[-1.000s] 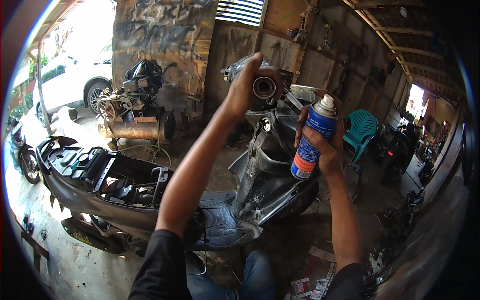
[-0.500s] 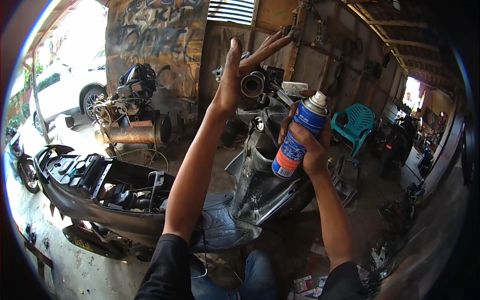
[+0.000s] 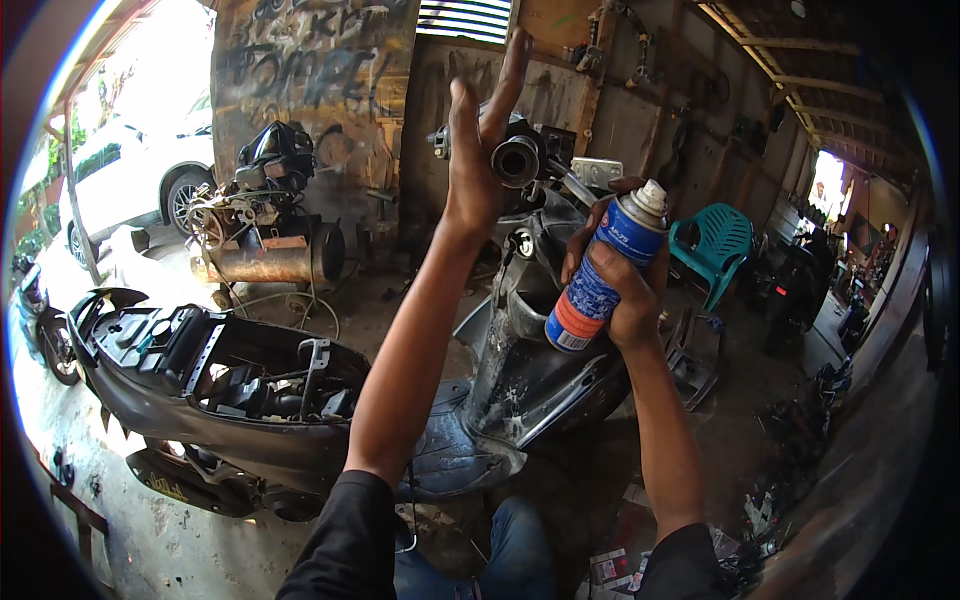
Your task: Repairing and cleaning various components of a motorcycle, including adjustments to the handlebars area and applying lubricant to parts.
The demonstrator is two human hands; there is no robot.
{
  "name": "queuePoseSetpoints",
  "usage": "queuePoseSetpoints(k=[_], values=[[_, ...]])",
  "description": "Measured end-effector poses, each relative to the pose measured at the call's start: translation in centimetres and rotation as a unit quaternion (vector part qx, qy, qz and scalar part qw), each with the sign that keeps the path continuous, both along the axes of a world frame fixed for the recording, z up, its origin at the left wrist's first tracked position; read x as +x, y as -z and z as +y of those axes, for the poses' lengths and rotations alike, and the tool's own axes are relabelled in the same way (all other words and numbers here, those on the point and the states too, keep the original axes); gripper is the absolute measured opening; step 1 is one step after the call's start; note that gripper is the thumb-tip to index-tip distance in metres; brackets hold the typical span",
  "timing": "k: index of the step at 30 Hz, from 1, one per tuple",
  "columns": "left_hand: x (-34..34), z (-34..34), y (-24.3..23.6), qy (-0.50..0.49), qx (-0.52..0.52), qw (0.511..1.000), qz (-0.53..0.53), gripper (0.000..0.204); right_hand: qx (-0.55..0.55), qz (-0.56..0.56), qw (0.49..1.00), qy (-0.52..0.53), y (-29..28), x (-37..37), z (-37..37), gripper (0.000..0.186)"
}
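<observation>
My left hand point(image 3: 474, 168) is raised at the handlebar of a partly stripped scooter point(image 3: 260, 440), its fingers stretched out and pointing upward. Right beside the palm is a dark round tube point(image 3: 516, 160), its hollow end facing me; whether the palm touches it I cannot tell. My right hand point(image 3: 632, 302) is wrapped round a blue and orange spray can point(image 3: 585, 298). The can leans to the right, with its pale nozzle at the top. Below the handlebar, the scooter's scuffed dark front panel point(image 3: 520, 330) lies partly behind the can.
An air compressor point(image 3: 265, 262) with a rusty tank stands by the back wall, hoses under it. A teal plastic chair point(image 3: 712, 250) is at the right, and a white car point(image 3: 140, 170) is outside at the left. Scattered packaging point(image 3: 610, 570) lies on the floor near my right arm.
The fingers of my left hand have swung from pointing right to pointing up. That hand has shifted slightly right. My right hand keeps its hold on the spray can.
</observation>
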State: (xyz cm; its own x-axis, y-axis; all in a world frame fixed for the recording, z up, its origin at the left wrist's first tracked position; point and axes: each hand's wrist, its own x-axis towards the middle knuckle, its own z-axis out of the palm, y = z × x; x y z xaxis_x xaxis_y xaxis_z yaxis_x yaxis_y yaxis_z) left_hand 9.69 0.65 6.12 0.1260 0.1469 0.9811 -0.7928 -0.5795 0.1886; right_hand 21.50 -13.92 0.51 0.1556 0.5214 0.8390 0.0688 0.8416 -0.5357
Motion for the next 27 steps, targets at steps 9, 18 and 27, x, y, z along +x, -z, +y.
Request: queuePoseSetpoints(k=[9, 18, 27], values=[[-1.0, -0.8, 0.0, 0.023, 0.028, 0.998, 0.055, 0.093, -0.001, -0.001, 1.0, -0.002, 0.2, -0.2, 0.2, 0.069], [0.0, -0.7, -0.4, -0.019, -0.021, 1.0, -0.004, 0.087, 0.003, 0.001, 1.0, 0.008, 0.3, -0.4, 0.5, 0.07], [-0.7, -1.0, 1.3, -0.054, 0.013, 0.998, 0.004, 0.088, -0.003, 0.008, 1.0, -0.001, 0.7, -0.4, 0.6, 0.07]])
